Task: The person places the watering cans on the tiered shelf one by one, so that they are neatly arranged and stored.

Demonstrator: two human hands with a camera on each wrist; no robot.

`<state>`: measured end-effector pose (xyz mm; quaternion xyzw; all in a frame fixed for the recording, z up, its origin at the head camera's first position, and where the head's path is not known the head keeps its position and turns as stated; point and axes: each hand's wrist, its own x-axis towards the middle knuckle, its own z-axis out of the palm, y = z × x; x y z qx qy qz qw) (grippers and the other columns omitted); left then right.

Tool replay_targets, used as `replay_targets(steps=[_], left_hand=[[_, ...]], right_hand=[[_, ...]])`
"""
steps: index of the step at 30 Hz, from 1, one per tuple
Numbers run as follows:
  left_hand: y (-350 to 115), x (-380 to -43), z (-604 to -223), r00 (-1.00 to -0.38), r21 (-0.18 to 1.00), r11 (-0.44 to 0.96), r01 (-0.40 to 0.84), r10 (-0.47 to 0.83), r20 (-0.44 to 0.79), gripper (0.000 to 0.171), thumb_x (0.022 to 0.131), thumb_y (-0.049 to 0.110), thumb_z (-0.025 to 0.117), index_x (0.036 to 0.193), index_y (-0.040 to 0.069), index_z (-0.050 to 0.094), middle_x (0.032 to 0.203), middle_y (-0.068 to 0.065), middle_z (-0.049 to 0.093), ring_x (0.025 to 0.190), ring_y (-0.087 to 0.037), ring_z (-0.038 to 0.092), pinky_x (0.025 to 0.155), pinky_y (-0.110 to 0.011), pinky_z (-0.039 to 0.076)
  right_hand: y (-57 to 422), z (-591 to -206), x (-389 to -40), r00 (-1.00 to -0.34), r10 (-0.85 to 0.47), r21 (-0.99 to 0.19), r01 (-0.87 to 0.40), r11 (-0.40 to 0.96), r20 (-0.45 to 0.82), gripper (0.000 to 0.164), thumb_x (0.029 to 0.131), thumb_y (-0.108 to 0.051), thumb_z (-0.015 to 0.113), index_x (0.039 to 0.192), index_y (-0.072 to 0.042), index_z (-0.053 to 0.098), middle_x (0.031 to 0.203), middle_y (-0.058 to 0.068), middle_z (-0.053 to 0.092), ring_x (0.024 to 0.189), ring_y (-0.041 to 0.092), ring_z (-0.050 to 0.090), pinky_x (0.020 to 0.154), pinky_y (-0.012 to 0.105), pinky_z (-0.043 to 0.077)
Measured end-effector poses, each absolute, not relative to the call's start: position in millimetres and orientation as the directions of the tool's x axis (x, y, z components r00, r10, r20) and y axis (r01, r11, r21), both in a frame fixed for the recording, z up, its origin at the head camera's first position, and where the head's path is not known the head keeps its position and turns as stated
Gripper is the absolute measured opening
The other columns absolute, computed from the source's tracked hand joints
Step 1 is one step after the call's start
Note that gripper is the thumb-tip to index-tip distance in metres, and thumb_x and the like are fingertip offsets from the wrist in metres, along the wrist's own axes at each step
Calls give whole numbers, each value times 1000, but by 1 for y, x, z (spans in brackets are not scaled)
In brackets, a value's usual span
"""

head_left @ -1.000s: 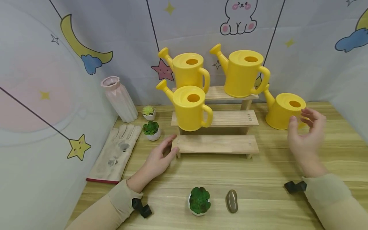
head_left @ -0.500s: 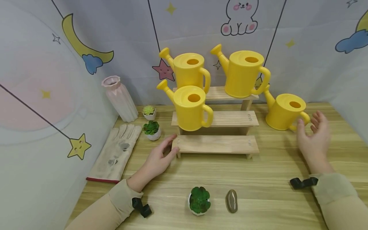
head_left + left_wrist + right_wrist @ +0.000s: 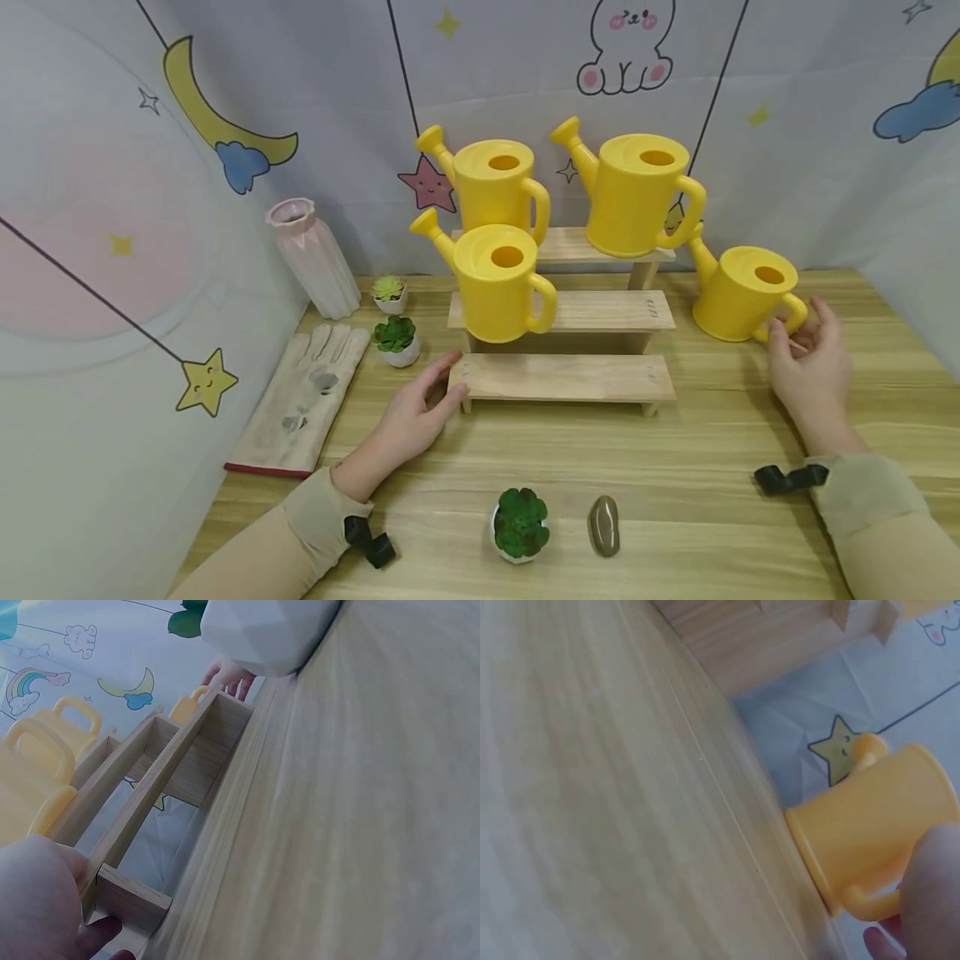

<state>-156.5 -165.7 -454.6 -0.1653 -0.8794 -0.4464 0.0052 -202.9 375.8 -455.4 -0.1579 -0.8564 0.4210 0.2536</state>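
Observation:
My left hand (image 3: pixel 411 412) holds the left end of the lowest step of a wooden tiered stand (image 3: pixel 562 377), thumb at its front edge. In the left wrist view, fingertips (image 3: pixel 101 934) curl by the stand's end leg. At the right, my right hand (image 3: pixel 813 375) is at the handle of a yellow watering can (image 3: pixel 738 292), thumb and fingers curled around it. That can (image 3: pixel 877 817) stands upright on the table, its spout to the left. Two more yellow watering cans, the left (image 3: pixel 491 179) and the right (image 3: pixel 633 196), stand on the top step. Another watering can (image 3: pixel 495 287) sits on the middle step.
A pink-white vase (image 3: pixel 315 262), two small potted succulents (image 3: pixel 388 292) and a work glove (image 3: pixel 300 404) lie left of the stand. In front are a potted succulent (image 3: pixel 521 525) and a brown stone (image 3: pixel 604 526). A printed curtain (image 3: pixel 337 83) hangs behind.
My right hand has moved right past the can's body, then its fingers have closed in around the handle. My left hand and the watering cans have stayed in place.

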Motion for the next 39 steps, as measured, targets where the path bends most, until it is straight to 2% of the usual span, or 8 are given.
replay_targets(steps=[4, 6, 11, 18, 25, 29, 33, 39], left_hand=[[-165, -157, -454, -946, 781, 551, 295, 286, 155, 61, 103, 50, 55, 156, 24, 42, 156, 4, 51, 139, -18, 56, 117, -42, 46], [-165, -157, -454, -946, 781, 551, 295, 286, 155, 60, 103, 51, 55, 156, 24, 42, 156, 3, 51, 139, -18, 56, 117, -42, 46], [-165, -157, -455, -946, 782, 549, 294, 284, 156, 60, 103, 51, 55, 156, 25, 43, 154, 2, 54, 138, -18, 57, 117, -43, 46], [-166, -157, -455, -944, 791, 534, 298, 288, 162, 62, 103, 50, 56, 156, 21, 42, 156, 2, 51, 139, -18, 56, 116, -42, 47], [-166, -157, -456, -945, 782, 544, 302, 281, 169, 61, 103, 51, 56, 156, 23, 43, 155, 2, 52, 138, -18, 57, 116, -43, 47], [-165, -156, -456, -941, 781, 539, 316, 284, 185, 60, 103, 49, 57, 156, 21, 44, 153, 0, 55, 136, -19, 59, 114, -44, 48], [-166, -157, -456, -940, 785, 533, 315, 288, 182, 60, 103, 48, 57, 156, 22, 43, 155, 0, 53, 137, -19, 58, 115, -44, 48], [-166, -157, -457, -944, 784, 541, 306, 282, 174, 60, 103, 50, 56, 156, 25, 42, 153, 1, 55, 137, -18, 58, 115, -43, 48]], right_hand=[[375, -455, -202, -818, 484, -790, 60, 610, 312, 58, 101, -36, 58, 156, -33, 38, 101, -29, 52, 86, -20, 50, 76, -6, 40], [374, -455, -202, -810, 478, -777, 46, 628, 339, 56, 102, -34, 58, 155, -29, 42, 95, -35, 47, 84, -21, 49, 75, -7, 40], [371, -457, -202, -784, 454, -737, -6, 676, 423, 46, 102, -28, 59, 145, -15, 55, 93, -36, 44, 84, -24, 47, 73, -8, 38], [367, -457, -202, -768, 472, -748, -15, 663, 434, 34, 101, -22, 61, 128, -2, 65, 89, -41, 47, 82, -25, 48, 73, -7, 39], [364, -448, -199, -756, 530, -773, 50, 632, 384, 34, 100, -24, 62, 125, -2, 67, 86, -40, 49, 78, -22, 48, 66, -5, 39], [361, -436, -196, -737, 578, -844, 18, 536, 350, 28, 100, -25, 65, 122, -8, 68, 89, -34, 54, 82, -16, 54, 66, -3, 43], [349, -417, -192, -685, 605, -878, -110, 466, 407, 19, 99, -19, 66, 116, -13, 71, 94, -26, 63, 85, -10, 62, 70, 0, 49], [323, -381, -180, -518, 608, -796, -325, 511, 601, 12, 100, -12, 62, 106, -13, 73, 94, -21, 69, 80, -6, 63, 66, 3, 49]])
